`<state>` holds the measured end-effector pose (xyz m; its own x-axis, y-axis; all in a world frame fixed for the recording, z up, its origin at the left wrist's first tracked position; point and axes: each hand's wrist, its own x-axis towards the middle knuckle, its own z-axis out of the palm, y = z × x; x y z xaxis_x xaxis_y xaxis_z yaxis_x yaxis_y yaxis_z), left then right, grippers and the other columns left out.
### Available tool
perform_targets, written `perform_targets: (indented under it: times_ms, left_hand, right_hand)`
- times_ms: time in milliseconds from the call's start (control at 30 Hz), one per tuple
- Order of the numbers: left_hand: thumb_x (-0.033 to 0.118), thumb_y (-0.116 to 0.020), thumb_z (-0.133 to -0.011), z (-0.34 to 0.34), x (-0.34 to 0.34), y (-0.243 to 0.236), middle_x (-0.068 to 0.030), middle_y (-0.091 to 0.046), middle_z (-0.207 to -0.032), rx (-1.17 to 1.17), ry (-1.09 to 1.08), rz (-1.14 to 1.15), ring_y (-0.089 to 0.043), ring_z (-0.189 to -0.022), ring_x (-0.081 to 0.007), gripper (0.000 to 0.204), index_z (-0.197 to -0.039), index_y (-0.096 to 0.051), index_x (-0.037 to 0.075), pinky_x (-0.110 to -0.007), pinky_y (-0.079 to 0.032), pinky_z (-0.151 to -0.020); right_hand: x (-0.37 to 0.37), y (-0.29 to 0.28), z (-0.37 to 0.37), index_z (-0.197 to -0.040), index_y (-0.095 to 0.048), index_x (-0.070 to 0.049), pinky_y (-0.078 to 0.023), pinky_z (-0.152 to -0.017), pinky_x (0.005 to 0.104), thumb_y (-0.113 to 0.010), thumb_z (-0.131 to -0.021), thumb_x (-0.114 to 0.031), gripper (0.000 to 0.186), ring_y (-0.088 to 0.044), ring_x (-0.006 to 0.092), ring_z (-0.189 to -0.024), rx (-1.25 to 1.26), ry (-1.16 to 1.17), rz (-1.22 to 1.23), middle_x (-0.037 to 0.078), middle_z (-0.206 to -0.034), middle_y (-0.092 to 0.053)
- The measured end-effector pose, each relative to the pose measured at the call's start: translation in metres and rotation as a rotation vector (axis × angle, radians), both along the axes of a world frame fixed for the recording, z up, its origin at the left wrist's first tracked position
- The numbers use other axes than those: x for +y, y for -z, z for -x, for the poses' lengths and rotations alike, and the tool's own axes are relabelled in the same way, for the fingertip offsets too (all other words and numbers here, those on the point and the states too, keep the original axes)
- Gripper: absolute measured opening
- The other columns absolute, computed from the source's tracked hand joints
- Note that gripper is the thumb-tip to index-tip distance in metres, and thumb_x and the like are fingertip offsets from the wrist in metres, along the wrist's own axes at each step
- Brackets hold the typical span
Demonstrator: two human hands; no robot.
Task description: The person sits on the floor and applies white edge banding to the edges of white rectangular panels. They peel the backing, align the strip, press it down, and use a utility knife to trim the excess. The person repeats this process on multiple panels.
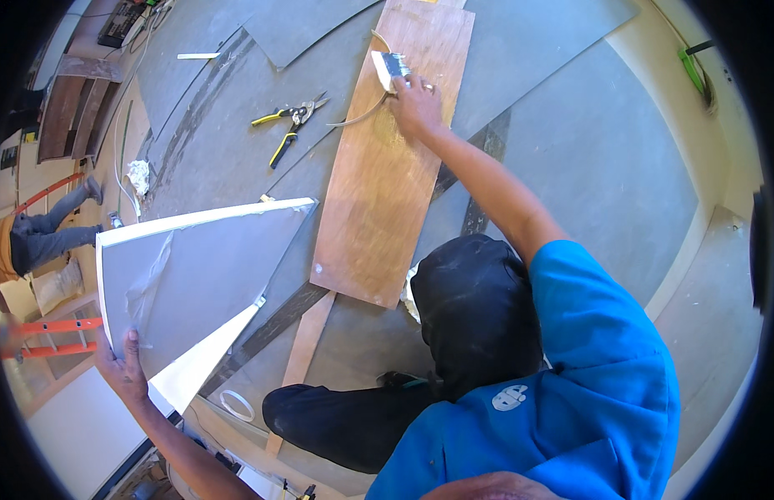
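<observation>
My left hand is closed on the lower left edge of a wedge-shaped panel. The panel has a grey face with loose clear film on it and white edges, and it stands tilted at my left. My right hand reaches out over a long brown wooden board. Its fingers are closed on a small white and dark blue piece whose kind I cannot make out. A thin curved strip lies beside that hand. Left of the board rest tin snips with yellow and black handles, jaws apart.
Grey sheets cover the floor. A white tape ring and a narrow wooden strip lie near my knee. Crumpled white material sits at the left. Beyond it are an orange ladder and another person's legs.
</observation>
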<state>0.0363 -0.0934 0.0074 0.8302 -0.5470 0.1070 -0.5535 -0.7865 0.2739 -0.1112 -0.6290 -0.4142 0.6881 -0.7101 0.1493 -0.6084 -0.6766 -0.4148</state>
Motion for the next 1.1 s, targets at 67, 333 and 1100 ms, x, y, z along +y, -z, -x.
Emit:
perform_targets:
  times_ms: [67,333,1100]
  left_hand:
    - [0.029,-0.072,-0.098,-0.001,0.002,-0.001,-0.018,-0.069,-0.113,-0.008,-0.008,-0.02,-0.063,-0.103,-0.0234,0.052,-0.132,-0.059,-0.008,-0.036,-0.049,-0.096]
    - [0.025,-0.071,-0.098,-0.002,-0.001,0.004,-0.017,-0.07,-0.111,-0.025,0.017,0.024,-0.063,-0.1,-0.0222,0.049,-0.131,-0.06,-0.008,-0.036,-0.049,-0.094]
    - [0.019,-0.076,-0.082,0.27,-0.003,0.026,-0.0203,-0.066,-0.118,0.173,0.154,-0.447,-0.064,-0.104,-0.0422,0.05,-0.127,-0.062,0.0,-0.05,-0.051,-0.089]
  right_hand:
    - [-0.02,-0.001,-0.004,-0.127,-0.062,-0.008,-0.045,-0.102,0.0574,-0.062,-0.099,-0.038,0.04,-0.059,0.0435,-0.123,-0.112,0.186,-0.245,0.018,-0.132,-0.061]
    - [-0.064,0.039,0.017,-0.11,-0.072,0.002,-0.053,-0.087,0.0452,-0.073,-0.093,-0.042,0.047,-0.071,0.0323,-0.096,-0.498,0.574,-0.615,0.021,-0.1,-0.072]
    - [-0.194,0.051,-0.041,-0.115,-0.074,0.001,-0.053,-0.096,0.0438,-0.073,-0.089,-0.052,0.059,-0.07,0.0338,-0.112,-0.065,0.059,-0.527,0.022,-0.12,-0.072]
